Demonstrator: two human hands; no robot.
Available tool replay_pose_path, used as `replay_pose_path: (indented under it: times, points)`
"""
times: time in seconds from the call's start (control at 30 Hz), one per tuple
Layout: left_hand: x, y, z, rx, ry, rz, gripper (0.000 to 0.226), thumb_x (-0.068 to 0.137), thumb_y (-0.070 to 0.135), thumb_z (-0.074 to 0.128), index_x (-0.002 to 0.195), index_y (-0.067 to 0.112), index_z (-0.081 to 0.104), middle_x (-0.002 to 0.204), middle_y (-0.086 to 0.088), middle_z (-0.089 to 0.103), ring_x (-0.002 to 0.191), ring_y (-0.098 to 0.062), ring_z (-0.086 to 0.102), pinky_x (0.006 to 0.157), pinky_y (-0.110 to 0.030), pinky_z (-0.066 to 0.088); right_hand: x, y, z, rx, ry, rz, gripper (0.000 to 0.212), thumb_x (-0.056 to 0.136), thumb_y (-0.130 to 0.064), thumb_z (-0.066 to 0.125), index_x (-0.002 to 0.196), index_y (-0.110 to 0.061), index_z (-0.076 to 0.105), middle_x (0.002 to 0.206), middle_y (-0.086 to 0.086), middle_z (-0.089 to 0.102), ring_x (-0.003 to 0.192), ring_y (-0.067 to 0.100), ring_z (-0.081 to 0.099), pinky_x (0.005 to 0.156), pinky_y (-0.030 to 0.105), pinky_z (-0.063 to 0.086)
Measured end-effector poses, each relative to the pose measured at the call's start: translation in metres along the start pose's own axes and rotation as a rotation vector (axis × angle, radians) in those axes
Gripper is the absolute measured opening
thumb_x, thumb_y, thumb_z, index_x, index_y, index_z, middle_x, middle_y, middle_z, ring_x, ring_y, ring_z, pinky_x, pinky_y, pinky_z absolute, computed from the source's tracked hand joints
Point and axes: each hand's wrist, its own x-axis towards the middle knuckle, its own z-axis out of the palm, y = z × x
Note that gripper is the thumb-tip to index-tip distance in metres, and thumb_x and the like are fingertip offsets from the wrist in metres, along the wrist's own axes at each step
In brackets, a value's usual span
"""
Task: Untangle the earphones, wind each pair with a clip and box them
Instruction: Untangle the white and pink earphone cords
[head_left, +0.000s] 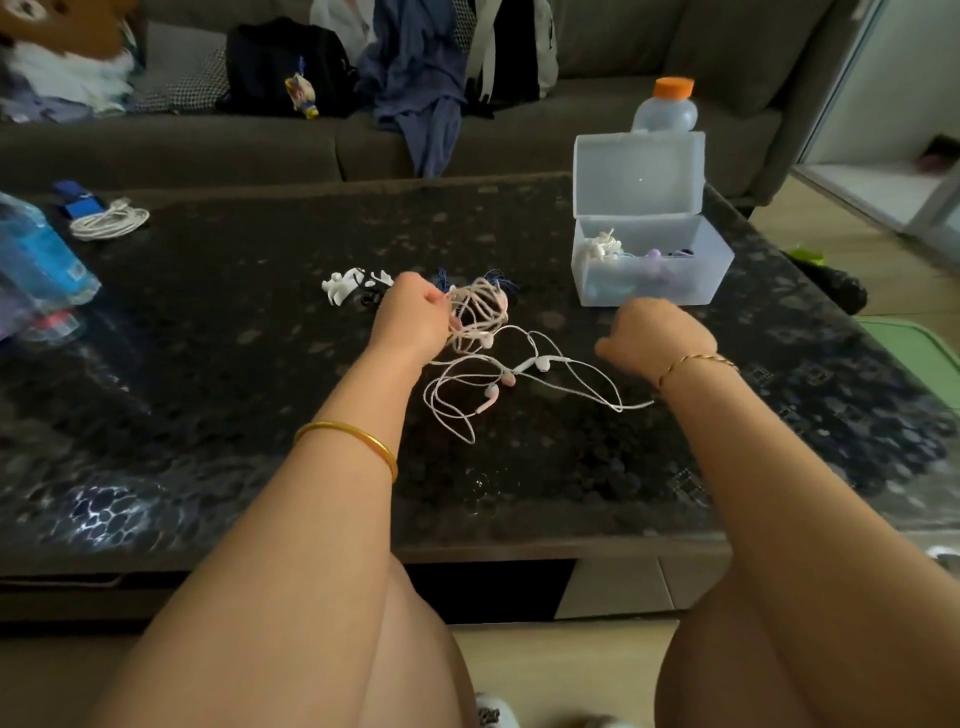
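A tangle of white and pinkish earphones (480, 358) lies on the dark table (218, 395) in the middle. My left hand (413, 317) is closed on the upper bunch of the cords. My right hand (657, 335) is a closed fist to the right; a cord runs toward its wrist, but I cannot see whether it grips it. White clips (345, 286) lie just left of my left hand. A clear plastic box (649, 275) with its lid up stands at the right and holds wound earphones.
A coiled white cable (109, 221) and a blue item (78, 200) lie at the far left, near a blue bottle (39, 260). An orange-capped bottle (667, 109) stands behind the box. A sofa with bags and clothes runs behind the table.
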Motion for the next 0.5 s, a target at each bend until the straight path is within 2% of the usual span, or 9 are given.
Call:
replay_pose_path:
  times: [0.07,0.13,0.17,0.23,0.3,0.33,0.4,0.5]
  points:
    - [0.000,0.006,0.003,-0.213,-0.019,-0.110,0.019,0.101,0.012,0.044,0.114,0.006,0.056,0.102,-0.012,0.064,0.069,-0.006,0.057,0.063,-0.022,0.053,0.000,-0.001,0.004,-0.028,-0.010,-0.014,0.036,0.088,-0.034,0.057,0.120,-0.017,0.059,0.115,0.009,0.055,0.110,0.032,0.049,0.095,0.044,0.043]
    - [0.000,0.010,0.006,-0.311,-0.048,-0.178,0.018,0.101,0.013,0.044,0.117,0.009,0.051,0.102,-0.009,0.062,0.072,-0.008,0.062,0.058,-0.026,0.056,-0.002,-0.004,0.001,0.029,0.070,-0.105,0.030,0.090,-0.027,0.054,0.117,-0.019,0.062,0.122,0.010,0.053,0.116,0.035,0.046,0.099,0.045,0.041]
    - [0.000,0.011,0.006,-0.319,-0.058,-0.185,0.017,0.100,0.013,0.045,0.116,0.009,0.051,0.100,-0.008,0.063,0.070,-0.009,0.063,0.054,-0.025,0.056,-0.004,-0.007,-0.002,0.136,0.111,-0.174,0.027,0.091,-0.023,0.051,0.112,-0.017,0.066,0.117,0.011,0.057,0.112,0.035,0.050,0.097,0.043,0.044]
    - [0.000,0.011,0.007,-0.319,-0.063,-0.172,0.014,0.100,0.012,0.047,0.112,0.009,0.052,0.094,-0.008,0.063,0.068,-0.011,0.065,0.054,-0.027,0.058,-0.009,-0.014,-0.011,0.473,0.141,-0.272,0.023,0.092,-0.016,0.049,0.099,-0.011,0.070,0.095,0.010,0.065,0.088,0.023,0.060,0.082,0.031,0.051]
    - [0.001,0.010,0.010,-0.306,-0.055,-0.158,0.012,0.098,0.011,0.049,0.108,0.009,0.055,0.096,-0.010,0.065,0.076,-0.017,0.068,0.065,-0.036,0.061,-0.019,-0.020,-0.019,0.728,0.042,-0.331,0.019,0.090,-0.011,0.052,0.092,-0.010,0.070,0.084,0.005,0.066,0.072,0.010,0.057,0.072,0.019,0.048]
    - [0.001,0.010,0.010,-0.292,-0.051,-0.158,0.011,0.097,0.012,0.050,0.105,0.010,0.057,0.099,-0.011,0.066,0.082,-0.021,0.069,0.071,-0.041,0.060,-0.022,-0.023,-0.019,0.769,-0.024,-0.369,0.018,0.088,-0.008,0.053,0.093,-0.010,0.070,0.088,0.005,0.068,0.075,0.010,0.059,0.075,0.020,0.049]
    - [0.001,0.011,0.011,-0.316,-0.062,-0.182,0.006,0.096,0.011,0.051,0.096,0.013,0.057,0.103,-0.013,0.067,0.089,-0.026,0.069,0.078,-0.044,0.059,-0.025,-0.027,-0.015,0.751,-0.143,-0.416,0.018,0.086,-0.003,0.056,0.098,-0.010,0.068,0.098,0.009,0.069,0.088,0.017,0.063,0.083,0.030,0.053]
    - [0.000,0.011,0.011,-0.443,-0.124,-0.271,0.013,0.097,0.007,0.049,0.086,0.013,0.053,0.101,-0.015,0.065,0.083,-0.027,0.069,0.064,-0.036,0.059,-0.026,-0.036,-0.006,0.745,-0.250,-0.383,0.026,0.085,-0.003,0.060,0.110,-0.010,0.060,0.106,0.010,0.067,0.095,0.024,0.064,0.085,0.035,0.054]
